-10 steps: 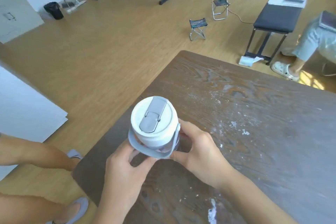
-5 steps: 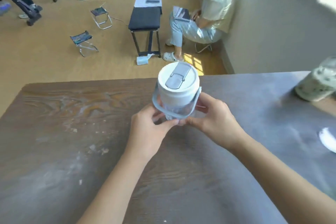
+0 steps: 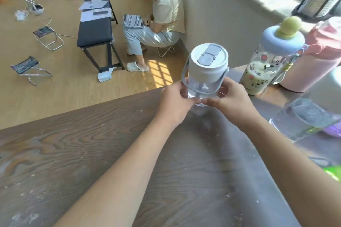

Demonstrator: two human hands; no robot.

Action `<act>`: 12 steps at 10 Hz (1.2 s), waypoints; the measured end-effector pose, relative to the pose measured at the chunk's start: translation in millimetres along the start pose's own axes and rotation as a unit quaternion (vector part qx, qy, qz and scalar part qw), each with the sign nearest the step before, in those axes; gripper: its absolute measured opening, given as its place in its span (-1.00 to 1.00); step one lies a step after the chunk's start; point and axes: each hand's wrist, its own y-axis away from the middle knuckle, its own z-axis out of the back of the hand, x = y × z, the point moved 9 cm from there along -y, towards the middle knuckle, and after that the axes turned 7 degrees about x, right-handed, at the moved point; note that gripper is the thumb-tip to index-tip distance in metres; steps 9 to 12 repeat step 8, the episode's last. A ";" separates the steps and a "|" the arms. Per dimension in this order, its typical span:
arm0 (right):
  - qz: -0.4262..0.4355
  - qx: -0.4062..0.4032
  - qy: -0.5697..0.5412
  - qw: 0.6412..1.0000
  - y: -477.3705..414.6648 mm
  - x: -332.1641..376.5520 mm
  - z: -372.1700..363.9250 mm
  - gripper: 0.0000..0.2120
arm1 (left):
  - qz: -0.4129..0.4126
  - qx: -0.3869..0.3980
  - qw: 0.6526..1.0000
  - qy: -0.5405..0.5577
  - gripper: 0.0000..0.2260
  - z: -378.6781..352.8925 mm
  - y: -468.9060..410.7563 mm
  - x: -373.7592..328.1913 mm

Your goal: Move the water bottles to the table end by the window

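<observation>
Two hands, left hand (image 3: 174,100) and right hand (image 3: 229,98), clasp white-lidded bottle (image 3: 207,72) low over desk (image 3: 110,153), at 12 o'clock. Cartoon bottle (image 3: 265,64), pink bottle (image 3: 317,57) already stand at 2 o'clock, window end. Held bottle not yet set down.

You hold the white-lidded bottle (image 3: 206,72) upright in both hands, just above the table (image 3: 92,153) near its far edge. Your left hand (image 3: 175,101) grips the clear lower body from one side, and your right hand (image 3: 230,97) grips it from the other. The grey carry handle hangs down across the front of the bottle. Just right of the bottle stands the blue-capped cartoon bottle (image 3: 267,64). Beyond that bottle stands the pink flask (image 3: 317,61). A clear bottle (image 3: 306,116) lies right of your right hand.
</observation>
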 end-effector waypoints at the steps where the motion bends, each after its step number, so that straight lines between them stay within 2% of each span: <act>1: -0.010 -0.014 -0.017 1.000 -4.6 -13.9 15.6 -0.53 | 0.000 0.011 1.000 0.000 -0.56 -15.6 -11.3 -4.0; 6: -0.023 -0.045 -0.037 0.998 -3.6 -42.1 35.5 -0.42 | -0.012 0.037 0.999 -0.005 -0.47 -40.2 -28.5 0.3; 7: -0.061 -0.045 -0.042 0.996 -1.7 -38.5 32.2 -0.31 | -0.016 0.043 0.999 -0.024 -0.46 -38.3 -25.8 -5.5; 8: -0.127 -0.086 -0.005 0.988 30.3 -43.9 32.9 -0.07 | -0.019 0.037 0.999 -0.031 -0.44 -34.4 -4.2 -4.7; 12: -0.127 -0.086 -0.005 0.988 30.3 -43.9 32.9 -0.07 | -0.019 0.037 0.999 -0.031 -0.44 -34.4 -4.2 -4.7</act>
